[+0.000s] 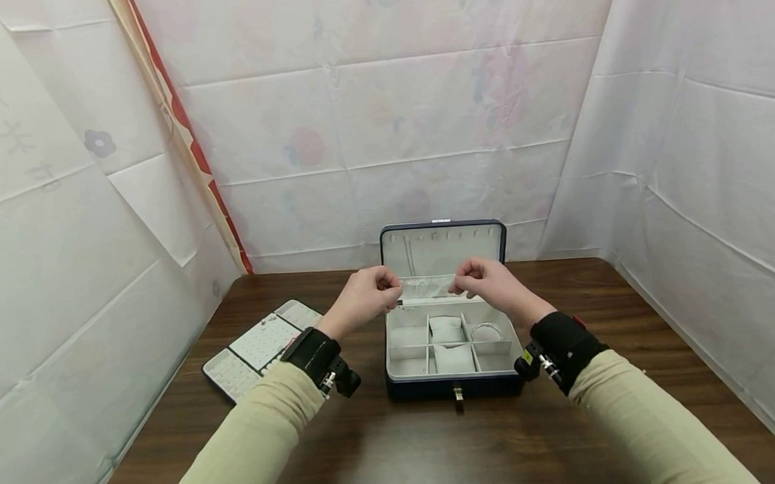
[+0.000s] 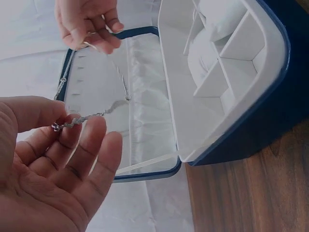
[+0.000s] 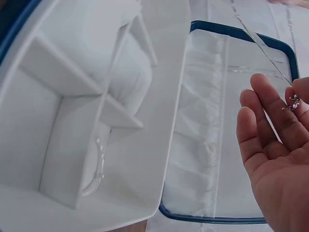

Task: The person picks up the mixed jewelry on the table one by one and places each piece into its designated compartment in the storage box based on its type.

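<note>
A thin silver necklace (image 2: pixel 86 118) is strung between both hands, over the open jewelry box (image 1: pixel 428 387). My left hand (image 1: pixel 366 299) pinches one end between thumb and index finger, with the other fingers loosely bent in the left wrist view. At the other end, my right hand (image 1: pixel 495 286) pinches the chain near a small clasp, as the right wrist view shows. The chain dips between the hands in front of the raised lid (image 1: pixel 473 243), which has a row of small hooks and a gathered pocket (image 3: pixel 195 140) inside.
White cushions (image 1: pixel 446 329) fill two middle compartments of the box, and a silver bracelet (image 3: pixel 100 166) lies in a right one. To the left, a pale jewelry tray (image 1: pixel 261 341) rests on the wooden table (image 1: pixel 398 453). White sheeting surrounds the table.
</note>
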Motion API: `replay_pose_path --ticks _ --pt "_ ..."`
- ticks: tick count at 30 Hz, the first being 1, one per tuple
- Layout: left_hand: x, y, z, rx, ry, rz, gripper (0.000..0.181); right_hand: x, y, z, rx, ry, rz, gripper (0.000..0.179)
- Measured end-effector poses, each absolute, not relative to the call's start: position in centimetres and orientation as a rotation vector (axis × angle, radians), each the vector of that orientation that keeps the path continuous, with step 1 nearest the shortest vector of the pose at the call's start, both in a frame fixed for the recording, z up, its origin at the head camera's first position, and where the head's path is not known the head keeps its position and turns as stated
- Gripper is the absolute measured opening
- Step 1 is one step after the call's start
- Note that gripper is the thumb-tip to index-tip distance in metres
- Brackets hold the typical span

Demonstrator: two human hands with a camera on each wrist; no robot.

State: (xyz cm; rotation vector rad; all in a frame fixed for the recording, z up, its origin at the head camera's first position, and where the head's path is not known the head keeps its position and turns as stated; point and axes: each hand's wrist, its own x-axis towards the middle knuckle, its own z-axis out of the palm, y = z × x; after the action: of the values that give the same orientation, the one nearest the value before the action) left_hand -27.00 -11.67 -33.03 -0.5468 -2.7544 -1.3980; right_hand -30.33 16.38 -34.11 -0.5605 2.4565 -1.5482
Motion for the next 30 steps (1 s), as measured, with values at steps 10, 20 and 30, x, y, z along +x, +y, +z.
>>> replay_pose_path --ticks 10,20,30 --pt "-27.5 -11.0 -34.0 -0.544 -2.830 -1.378 0.008 -30.9 15.8 -32.9 -0.539 2.277 -1.769 0.020" --pt "-27.9 -10.8 -34.4 -0.554 -2.860 -1.176 0.010 -31.4 15.1 -32.1 -0.592 2.227 -1.810 0.021" --pt "-28.1 -10.4 -34.4 -0.560 -2.892 -1.064 0.009 -31.3 14.2 -31.1 -0.566 2.222 -1.803 0.029"
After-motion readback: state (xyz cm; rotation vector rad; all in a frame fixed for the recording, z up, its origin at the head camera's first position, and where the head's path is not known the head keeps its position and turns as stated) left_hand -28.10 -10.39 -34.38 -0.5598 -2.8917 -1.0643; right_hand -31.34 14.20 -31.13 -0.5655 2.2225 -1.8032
